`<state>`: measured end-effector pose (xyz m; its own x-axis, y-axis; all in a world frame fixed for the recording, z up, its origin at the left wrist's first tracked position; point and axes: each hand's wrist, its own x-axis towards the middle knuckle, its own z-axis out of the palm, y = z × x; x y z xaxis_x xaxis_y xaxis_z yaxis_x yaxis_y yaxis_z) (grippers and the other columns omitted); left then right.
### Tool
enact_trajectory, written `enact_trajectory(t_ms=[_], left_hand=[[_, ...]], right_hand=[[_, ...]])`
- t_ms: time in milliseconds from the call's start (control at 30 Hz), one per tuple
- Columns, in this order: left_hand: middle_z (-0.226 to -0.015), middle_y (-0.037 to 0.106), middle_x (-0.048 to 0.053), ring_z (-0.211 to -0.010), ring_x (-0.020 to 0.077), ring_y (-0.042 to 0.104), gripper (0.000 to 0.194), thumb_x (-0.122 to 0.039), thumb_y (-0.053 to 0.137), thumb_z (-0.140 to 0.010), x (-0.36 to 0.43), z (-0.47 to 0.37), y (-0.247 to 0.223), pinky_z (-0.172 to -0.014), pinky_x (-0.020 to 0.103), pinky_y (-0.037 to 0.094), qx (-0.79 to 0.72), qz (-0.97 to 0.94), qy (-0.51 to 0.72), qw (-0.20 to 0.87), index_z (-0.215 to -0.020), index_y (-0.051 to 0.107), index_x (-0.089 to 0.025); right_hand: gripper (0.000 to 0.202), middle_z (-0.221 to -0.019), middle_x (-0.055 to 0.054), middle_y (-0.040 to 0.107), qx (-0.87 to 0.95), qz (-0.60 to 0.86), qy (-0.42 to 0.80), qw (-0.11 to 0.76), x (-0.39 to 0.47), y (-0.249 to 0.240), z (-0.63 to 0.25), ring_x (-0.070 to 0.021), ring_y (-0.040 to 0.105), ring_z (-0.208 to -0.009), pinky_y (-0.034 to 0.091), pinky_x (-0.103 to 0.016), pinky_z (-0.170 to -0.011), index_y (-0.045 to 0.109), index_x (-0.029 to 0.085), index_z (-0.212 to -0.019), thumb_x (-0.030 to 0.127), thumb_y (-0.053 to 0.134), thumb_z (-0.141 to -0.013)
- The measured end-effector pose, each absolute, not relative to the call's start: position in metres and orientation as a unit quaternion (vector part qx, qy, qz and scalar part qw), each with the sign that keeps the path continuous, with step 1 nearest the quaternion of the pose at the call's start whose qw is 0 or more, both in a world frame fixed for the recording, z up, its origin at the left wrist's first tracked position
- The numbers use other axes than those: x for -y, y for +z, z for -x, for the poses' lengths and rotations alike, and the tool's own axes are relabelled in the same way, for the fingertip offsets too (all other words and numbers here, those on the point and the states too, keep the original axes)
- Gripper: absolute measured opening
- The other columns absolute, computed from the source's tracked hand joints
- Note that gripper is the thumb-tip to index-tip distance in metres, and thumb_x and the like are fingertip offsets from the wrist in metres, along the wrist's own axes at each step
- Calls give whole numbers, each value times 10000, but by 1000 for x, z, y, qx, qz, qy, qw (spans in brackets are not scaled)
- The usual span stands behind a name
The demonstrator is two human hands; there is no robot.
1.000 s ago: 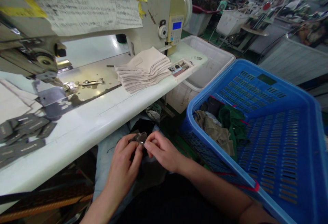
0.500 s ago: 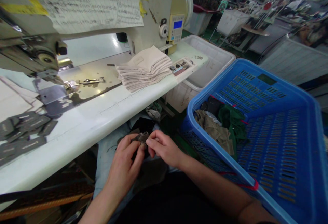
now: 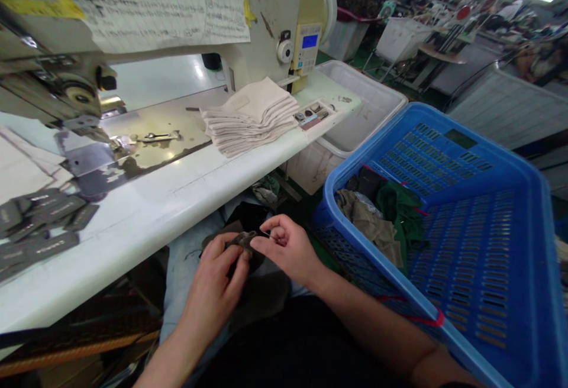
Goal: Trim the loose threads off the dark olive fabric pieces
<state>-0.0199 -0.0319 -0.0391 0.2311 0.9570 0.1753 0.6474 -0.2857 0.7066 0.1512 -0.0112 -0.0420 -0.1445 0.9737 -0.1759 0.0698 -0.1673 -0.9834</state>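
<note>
My left hand (image 3: 222,270) is closed on a dark grey-brown piece of cloth (image 3: 247,239), pinched between thumb and fingers above my lap. Just to its right is my right hand (image 3: 290,252), with thumb and index finger apart and the other fingers curled. A thin pale line shows near those fingertips, too small to name. More dark cloth (image 3: 266,299) lies on my lap below the hands.
A sewing machine (image 3: 177,15) stands on the white table (image 3: 146,210). Folded cream cloth (image 3: 251,116) and dark labelled pieces (image 3: 44,222) lie there. At right, a blue basket (image 3: 465,246) holds brown and green cloth; behind it is a white bin (image 3: 355,122).
The thumb and index finger of my right hand have spread apart, and the index finger has lifted away from the cloth. My left hand keeps its hold in the same place.
</note>
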Motion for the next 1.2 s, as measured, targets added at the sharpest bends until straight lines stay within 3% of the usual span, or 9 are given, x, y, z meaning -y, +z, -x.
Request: enact_trajectory(t_ms=[133, 200, 400, 567, 733, 800, 900, 1033, 1200], left_hand=[[-1010, 652, 67, -967, 238, 619, 232, -333, 543, -922, 33, 19, -38, -855, 379, 505, -531, -738, 321, 267, -835, 729, -226], [-1036, 645, 60, -989, 231, 620, 243, -335, 550, -918, 35, 17, -36, -880, 366, 503, -540, -713, 354, 272, -797, 735, -235], [-1138, 649, 67, -1133, 260, 603, 274, -391, 579, -886, 41, 16, -39, -980, 364, 484, -592, -602, 394, 364, -729, 740, -235], [-941, 685, 51, -989, 244, 626, 320, -368, 523, -906, 32, 24, -40, -893, 333, 514, -523, -588, 358, 502, -687, 718, -240], [-820, 616, 33, -818, 205, 591, 362, -357, 491, -925, 31, 16, -30, -723, 296, 493, -540, -621, 385, 417, -609, 611, -227], [-806, 599, 29, -799, 202, 582, 343, -358, 481, -921, 33, 12, -29, -709, 298, 490, -559, -637, 384, 367, -625, 599, -230], [-843, 610, 36, -821, 209, 591, 296, -365, 486, -904, 34, 10, -32, -744, 321, 505, -576, -663, 348, 327, -672, 614, -233], [-884, 601, 51, -845, 226, 599, 278, -380, 495, -894, 33, 14, -37, -762, 365, 506, -604, -677, 312, 281, -685, 600, -230], [-883, 576, 54, -851, 238, 585, 300, -405, 494, -912, 34, 16, -35, -765, 383, 497, -601, -695, 305, 253, -683, 579, -231]], right_hand=[[176, -688, 38, 587, 619, 515, 484, 343, 8, -37, -150, -121, 531, -653, 379, -251, -620, 668, 208, -859, 379, 708, -839], [170, -723, 22, 609, 595, 508, 504, 367, 7, -37, -145, -125, 541, -677, 399, -256, -649, 645, 201, -807, 359, 650, -869], [305, -570, 81, 435, 349, 474, 680, 436, 8, -43, -134, -85, 369, -495, 341, -226, -497, 542, 201, -763, 471, 679, -803], [316, -677, 31, 589, 437, 413, 684, 413, 13, -39, -140, -116, 536, -625, 429, -248, -608, 613, 185, -791, 480, 725, -783], [415, -524, 124, 364, 290, 401, 759, 424, 14, -39, -134, -51, 219, -423, 182, -216, -422, 508, 213, -787, 555, 740, -748], [430, -519, 132, 338, 271, 400, 779, 400, 12, -44, -132, -51, 171, -417, 141, -224, -416, 471, 220, -789, 568, 722, -758], [362, -577, 100, 419, 364, 457, 708, 398, 9, -49, -136, -79, 331, -477, 272, -222, -470, 511, 208, -866, 515, 694, -810], [238, -751, 37, 538, 526, 520, 522, 425, 16, -41, -148, -142, 535, -710, 432, -283, -715, 507, 206, -1133, 392, 511, -985], [126, -742, 30, 580, 608, 473, 544, 332, 26, -31, -151, -142, 570, -692, 437, -271, -684, 543, 228, -1014, 340, 485, -1009]])
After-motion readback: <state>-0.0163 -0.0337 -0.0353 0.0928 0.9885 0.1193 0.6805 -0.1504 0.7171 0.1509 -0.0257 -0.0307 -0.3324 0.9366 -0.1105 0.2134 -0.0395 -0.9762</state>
